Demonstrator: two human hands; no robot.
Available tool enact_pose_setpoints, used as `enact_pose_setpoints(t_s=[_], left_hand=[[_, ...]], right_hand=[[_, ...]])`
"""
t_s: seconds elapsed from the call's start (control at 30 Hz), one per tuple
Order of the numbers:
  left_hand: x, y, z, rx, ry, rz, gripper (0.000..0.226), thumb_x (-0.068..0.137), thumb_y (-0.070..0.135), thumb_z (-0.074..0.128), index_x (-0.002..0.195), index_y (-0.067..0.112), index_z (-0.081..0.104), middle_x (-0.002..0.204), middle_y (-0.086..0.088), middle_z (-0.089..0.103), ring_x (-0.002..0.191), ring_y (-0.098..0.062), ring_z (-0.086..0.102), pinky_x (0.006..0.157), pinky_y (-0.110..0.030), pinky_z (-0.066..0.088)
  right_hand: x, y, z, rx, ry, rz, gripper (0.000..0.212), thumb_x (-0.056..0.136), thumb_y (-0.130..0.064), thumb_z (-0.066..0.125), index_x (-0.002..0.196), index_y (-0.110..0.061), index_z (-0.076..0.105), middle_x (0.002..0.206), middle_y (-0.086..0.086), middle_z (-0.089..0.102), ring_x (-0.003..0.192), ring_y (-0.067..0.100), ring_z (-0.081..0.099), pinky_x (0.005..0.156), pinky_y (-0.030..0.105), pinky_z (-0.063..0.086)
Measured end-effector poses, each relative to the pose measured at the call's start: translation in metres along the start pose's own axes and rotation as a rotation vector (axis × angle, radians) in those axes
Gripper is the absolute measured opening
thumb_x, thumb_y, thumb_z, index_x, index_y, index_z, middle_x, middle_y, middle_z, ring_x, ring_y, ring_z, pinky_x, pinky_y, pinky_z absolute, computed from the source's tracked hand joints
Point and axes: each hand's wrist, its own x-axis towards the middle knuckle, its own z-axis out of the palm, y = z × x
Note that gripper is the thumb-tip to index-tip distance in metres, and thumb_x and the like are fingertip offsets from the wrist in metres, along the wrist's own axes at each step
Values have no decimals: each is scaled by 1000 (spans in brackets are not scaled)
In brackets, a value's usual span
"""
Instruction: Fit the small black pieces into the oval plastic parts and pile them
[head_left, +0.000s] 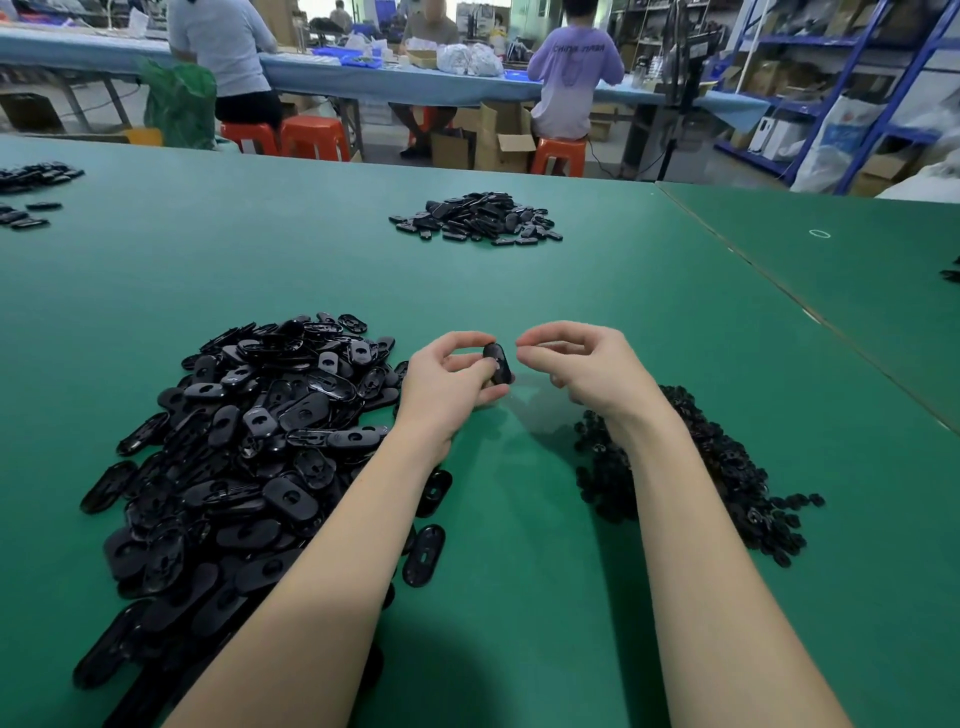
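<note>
Oval part (497, 362) is pinched by left hand (451, 382) above the tabletop (519, 291), right hand (574, 364) fingers curled together beside it, contents unclear; misaligned insert could be dropped.

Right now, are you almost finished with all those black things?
Not nearly. Some look done: the far pile. My left hand holds one oval part; the right hand is beside it. Left: the big oval heap and small pieces.
</note>
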Motion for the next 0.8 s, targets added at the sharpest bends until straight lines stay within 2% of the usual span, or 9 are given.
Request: enact_pose_setpoints(t_s=[0.07,0.13,0.2,0.33,0.53,0.6,0.8], left_hand=[[0,1,-1,-27,11,-4,14,91,1,67,99,11,69,84,-10,76,74,-18,76,67,-25,60],[0,2,-2,-49,9,-3,11,90,5,70,97,13,67,84,-8,77,81,-17,76,68,-25,59],[0,3,-3,-64,29,-10,11,90,5,71,96,13,65,87,-9,77,84,-16,75,69,-25,59],[1,2,-4,-120,45,-22,13,90,1,68,96,10,61,81,-7,75,77,-14,74,68,-25,59],[1,1,-5,-153,45,-22,13,90,-1,67,97,8,63,88,-9,74,80,-16,75,69,-23,58],[1,1,-5,-161,37,-24,14,90,-2,67,99,8,65,90,-11,74,82,-17,75,69,-23,58],[2,1,-4,-149,12,-18,12,90,1,69,98,9,70,84,-7,77,85,-17,75,71,-23,58]], right_hand=[[-1,3,9,105,1,-21,10,88,-14,78,84,-23,76,64,-16,70,47,-6,52,46,6,35],[-1,7,17,152,25,-29,11,89,-14,77,84,-24,76,64,-13,70,45,-2,48,45,9,35],[-1,13,25,178,75,-37,10,90,-13,76,85,-22,75,65,-12,70,47,0,49,46,10,38],[3,21,37,213,185,-48,12,89,-10,75,83,-20,76,72,-10,69,53,-2,54,52,13,43],[6,25,38,235,167,-35,12,90,-3,72,97,-12,75,74,-5,73,50,-3,51,56,12,41],[7,23,37,257,150,-13,11,89,-4,74,94,-14,75,75,-3,74,54,0,52,56,13,40],[8,24,32,259,155,13,10,88,-7,77,83,-16,77,59,-15,67,47,-5,51,50,8,38]])
